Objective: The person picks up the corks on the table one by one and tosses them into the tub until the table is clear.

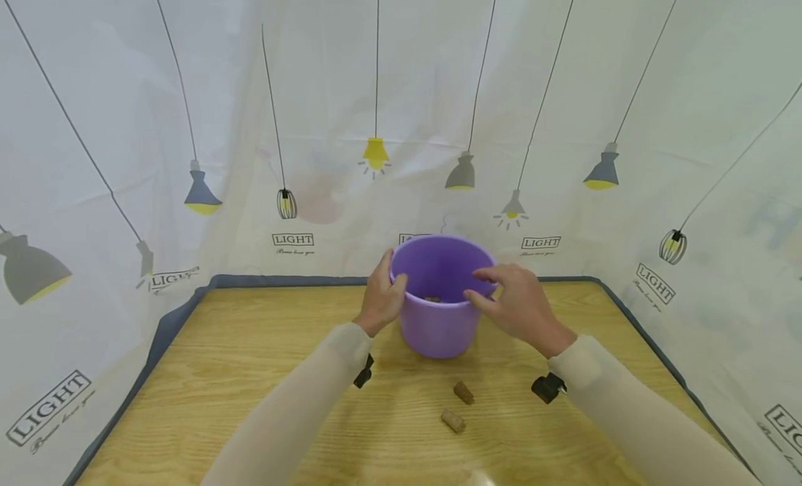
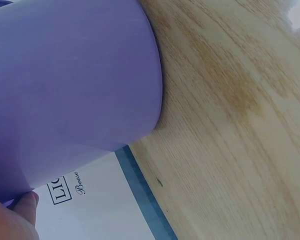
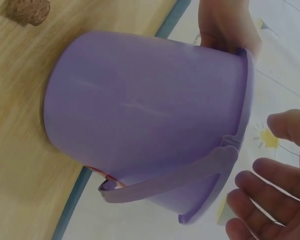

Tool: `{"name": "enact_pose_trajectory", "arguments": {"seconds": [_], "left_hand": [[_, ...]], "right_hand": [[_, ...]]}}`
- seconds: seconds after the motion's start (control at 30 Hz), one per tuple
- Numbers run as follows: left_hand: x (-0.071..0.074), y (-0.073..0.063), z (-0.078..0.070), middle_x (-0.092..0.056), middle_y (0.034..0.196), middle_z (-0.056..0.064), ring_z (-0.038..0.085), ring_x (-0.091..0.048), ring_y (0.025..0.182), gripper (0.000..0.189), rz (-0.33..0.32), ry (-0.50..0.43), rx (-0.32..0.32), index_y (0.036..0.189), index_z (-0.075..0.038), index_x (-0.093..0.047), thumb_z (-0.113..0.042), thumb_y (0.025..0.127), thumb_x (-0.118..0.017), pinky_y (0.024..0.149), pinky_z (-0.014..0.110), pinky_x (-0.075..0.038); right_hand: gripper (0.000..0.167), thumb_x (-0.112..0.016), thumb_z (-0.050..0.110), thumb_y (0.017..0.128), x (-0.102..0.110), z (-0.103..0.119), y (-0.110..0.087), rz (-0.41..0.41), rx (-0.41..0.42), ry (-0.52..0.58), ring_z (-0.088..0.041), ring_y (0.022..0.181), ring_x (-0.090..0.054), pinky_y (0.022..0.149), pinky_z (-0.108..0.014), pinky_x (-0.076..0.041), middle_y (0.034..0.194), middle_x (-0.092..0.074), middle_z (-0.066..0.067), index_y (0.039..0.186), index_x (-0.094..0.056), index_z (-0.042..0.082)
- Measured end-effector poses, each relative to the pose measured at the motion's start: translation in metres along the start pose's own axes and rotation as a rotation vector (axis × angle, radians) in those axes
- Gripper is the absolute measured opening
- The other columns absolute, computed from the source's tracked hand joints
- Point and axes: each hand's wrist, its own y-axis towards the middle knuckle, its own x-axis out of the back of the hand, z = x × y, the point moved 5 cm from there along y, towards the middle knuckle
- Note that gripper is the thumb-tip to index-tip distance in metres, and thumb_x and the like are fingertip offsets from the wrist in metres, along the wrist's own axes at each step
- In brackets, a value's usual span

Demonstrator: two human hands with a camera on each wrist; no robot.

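A purple plastic bucket point(image 1: 438, 326) stands on the wooden table, tilted a little toward me. My left hand point(image 1: 381, 294) grips its left rim, thumb on the near side. Over the right rim hovers my right hand point(image 1: 516, 305), its fingers relaxed and apart; the right wrist view shows those fingers point(image 3: 270, 195) holding nothing. Inside the bucket a bit of brown cork point(image 1: 432, 299) shows at the bottom, the rest hidden by the near wall. Two corks lie on the table in front of the bucket, a darker cork point(image 1: 464, 393) and a paler cork point(image 1: 453, 421).
The bucket's purple handle point(image 3: 170, 180) hangs down its outer side in the right wrist view. A white cloth point(image 1: 338, 89) printed with lamps surrounds the table point(image 1: 250, 374) at the back and sides, its blue border point(image 1: 301, 281) along the table edge.
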Motion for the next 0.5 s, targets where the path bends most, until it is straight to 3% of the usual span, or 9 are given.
{"name": "enact_pose_trajectory", "arguments": {"seconds": [0.5], "left_hand": [[0.0,0.0,0.001,-0.03,0.164,0.02,0.032,-0.034,0.149,0.067,0.002,0.002,-0.011,0.162,0.0,-0.018,-0.013,0.101,-0.043,0.122,0.045,-0.029]], "right_hand": [[0.03,-0.083,0.021,0.086,0.007,0.001,-0.021,-0.065,0.04,0.049,-0.03,0.099,-0.069,0.086,-0.05,-0.057,0.104,-0.077,-0.012,0.108,-0.078,0.001]]}}
